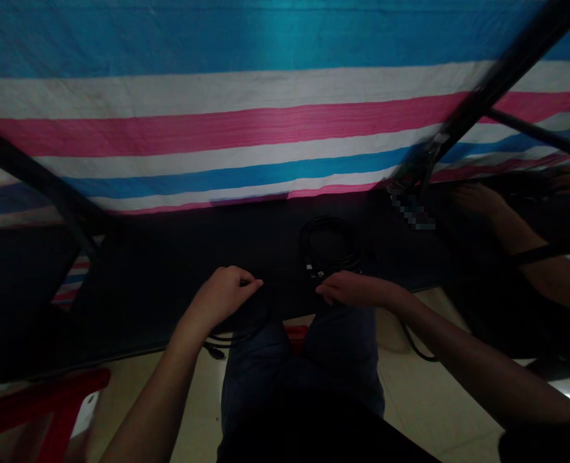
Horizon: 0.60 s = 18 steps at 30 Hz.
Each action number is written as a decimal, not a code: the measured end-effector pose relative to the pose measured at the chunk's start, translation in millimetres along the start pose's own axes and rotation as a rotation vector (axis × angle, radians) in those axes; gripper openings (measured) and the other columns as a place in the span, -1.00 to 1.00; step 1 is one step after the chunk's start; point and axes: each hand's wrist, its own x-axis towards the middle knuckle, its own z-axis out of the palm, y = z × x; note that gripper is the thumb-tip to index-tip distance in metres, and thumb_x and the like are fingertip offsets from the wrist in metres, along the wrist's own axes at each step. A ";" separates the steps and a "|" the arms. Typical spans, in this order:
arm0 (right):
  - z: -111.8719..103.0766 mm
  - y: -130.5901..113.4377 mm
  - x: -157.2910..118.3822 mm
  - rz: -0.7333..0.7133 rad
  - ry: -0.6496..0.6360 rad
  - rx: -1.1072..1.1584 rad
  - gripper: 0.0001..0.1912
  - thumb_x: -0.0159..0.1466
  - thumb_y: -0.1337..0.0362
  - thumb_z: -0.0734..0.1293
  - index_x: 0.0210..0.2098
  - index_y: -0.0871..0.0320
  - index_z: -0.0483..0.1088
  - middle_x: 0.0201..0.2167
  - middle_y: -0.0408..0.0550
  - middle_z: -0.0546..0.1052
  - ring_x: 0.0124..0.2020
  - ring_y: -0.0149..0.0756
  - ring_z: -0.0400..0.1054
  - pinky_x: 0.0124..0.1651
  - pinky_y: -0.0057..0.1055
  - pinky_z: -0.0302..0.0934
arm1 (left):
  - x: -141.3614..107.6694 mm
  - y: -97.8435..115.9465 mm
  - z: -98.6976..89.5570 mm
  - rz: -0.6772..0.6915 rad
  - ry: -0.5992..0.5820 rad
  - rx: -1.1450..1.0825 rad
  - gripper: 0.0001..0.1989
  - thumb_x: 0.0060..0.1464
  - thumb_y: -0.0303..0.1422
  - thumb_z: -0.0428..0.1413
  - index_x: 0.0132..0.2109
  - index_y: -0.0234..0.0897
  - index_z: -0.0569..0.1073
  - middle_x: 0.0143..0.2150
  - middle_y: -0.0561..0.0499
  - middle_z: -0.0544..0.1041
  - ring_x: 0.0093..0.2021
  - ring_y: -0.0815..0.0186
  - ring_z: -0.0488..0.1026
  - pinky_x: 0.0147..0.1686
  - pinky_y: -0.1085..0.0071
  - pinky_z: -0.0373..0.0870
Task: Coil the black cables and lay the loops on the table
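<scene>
My left hand [229, 292] is closed in a pinch over the front edge of the black tabletop [169, 257]. Loops of a black cable [234, 341] hang beneath it, with a dark plug end near my left knee. To the right, my right hand [347, 288] has its fingers pressed together. A length of black cable dangles behind the right forearm and appears to lead from that hand; its line between the fingers is too dark to follow. Just beyond the right hand lies a coiled black cable [333, 241] with pale metal connectors.
A striped plastic sheet [265, 128] hangs behind the table. Dark metal posts [501, 77] slant at both sides. At the right, another person's arm [520, 231] reaches over the table. A red stool [48, 405] stands at lower left on the tiled floor.
</scene>
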 end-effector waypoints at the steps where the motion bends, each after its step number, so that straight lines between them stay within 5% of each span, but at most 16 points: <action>1: 2.9 2.3 -4.5 -0.001 0.003 0.038 -0.51 0.50 0.19 0.08 -0.27 0.22 0.59 -0.39 0.04 0.62 -0.40 -0.30 0.47 -0.31 -0.43 0.22 | -0.5 -6.0 -6.1 -0.016 0.011 0.001 -0.60 0.24 -0.09 0.04 -0.19 -0.23 0.69 -0.22 -0.12 0.68 -0.23 0.13 0.59 -0.27 0.32 0.37; 8: 41.7 -0.7 -5.8 0.224 -0.065 -0.049 -0.59 0.43 0.16 0.20 -0.23 0.33 0.59 -0.28 0.25 0.62 -0.30 -0.11 0.51 -0.35 -0.35 0.16 | 2.2 1.0 -3.8 -0.026 -0.060 0.036 -0.62 0.16 -0.03 0.12 -0.29 -0.21 0.68 -0.37 -0.07 0.64 -0.40 0.20 0.51 -0.42 0.36 0.25; 14: 47.5 -0.6 -8.1 0.044 -0.252 0.320 -0.59 0.43 0.09 0.17 -0.30 0.22 0.51 -0.55 -0.08 0.48 -0.53 -0.35 0.36 -0.47 -0.45 0.14 | 12.9 -1.5 -1.5 0.094 -0.004 -0.353 -0.60 0.18 -0.04 0.12 -0.35 -0.28 0.61 -0.44 0.01 0.56 -0.44 0.31 0.43 -0.46 0.44 0.24; 18: 37.3 -17.1 1.2 -0.154 0.076 0.630 -0.56 0.42 -0.04 0.17 -0.23 0.20 0.43 -0.54 -0.20 0.34 -0.53 -0.41 0.22 -0.44 -0.46 0.12 | 18.7 -0.8 4.5 0.189 -0.089 -0.596 -0.68 0.11 -0.14 0.23 -0.10 -0.26 0.60 -0.17 -0.03 0.64 -0.20 0.25 0.55 -0.22 0.39 0.44</action>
